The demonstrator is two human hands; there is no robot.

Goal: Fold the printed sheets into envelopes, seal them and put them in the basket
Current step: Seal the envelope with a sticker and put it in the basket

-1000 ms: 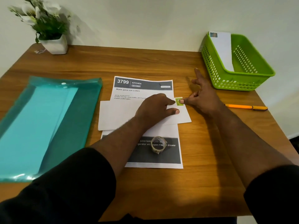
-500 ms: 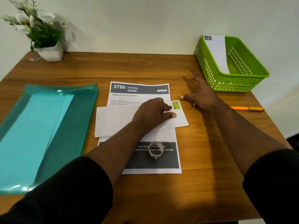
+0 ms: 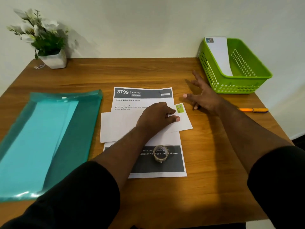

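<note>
Left hand (image 3: 156, 116) hides envelope (image 3: 118, 128) middle; stamp (image 3: 179, 108) print blurred.

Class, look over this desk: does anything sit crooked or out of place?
The white envelope lies skewed across the printed sheet, its stamped end overhanging. The tape roll sits on the sheet's print.

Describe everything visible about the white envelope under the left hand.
The white envelope is a plain paper rectangle lying flat and slightly askew across the middle of the printed sheet. A small green stamp-like sticker sits at its far right corner. The left hand rests palm-down on its right half, hiding part of it. The right hand is spread open just beyond the sticker corner, not touching it. No writing or flap is visible.
</note>
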